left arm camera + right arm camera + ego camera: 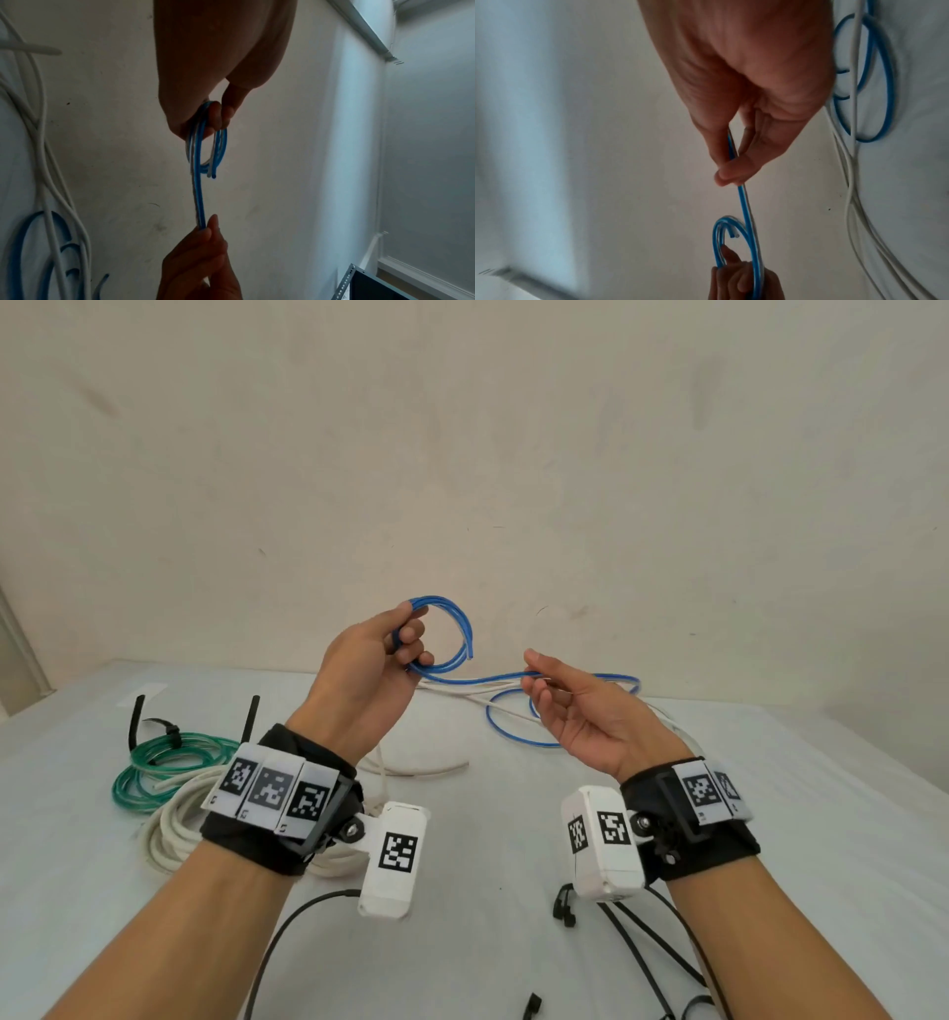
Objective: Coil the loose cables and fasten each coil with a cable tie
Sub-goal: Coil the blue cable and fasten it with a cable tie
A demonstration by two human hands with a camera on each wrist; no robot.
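With the green coil already tied and the white coil beside it apparently untied, I gripped the blue cable's first loops in my left hand while my right hand pinched its slack, most trailing beyond, ties unused.

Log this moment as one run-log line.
step: coiling blue cable | left hand: holds small coil | right hand: pinches trailing length | green coil: tied | white coil: on table

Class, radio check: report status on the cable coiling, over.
Left hand grips small blue cable coil, raised. Right hand pinches its trailing run. White cable lies across the remaining blue loops on the table. No tie on yet.
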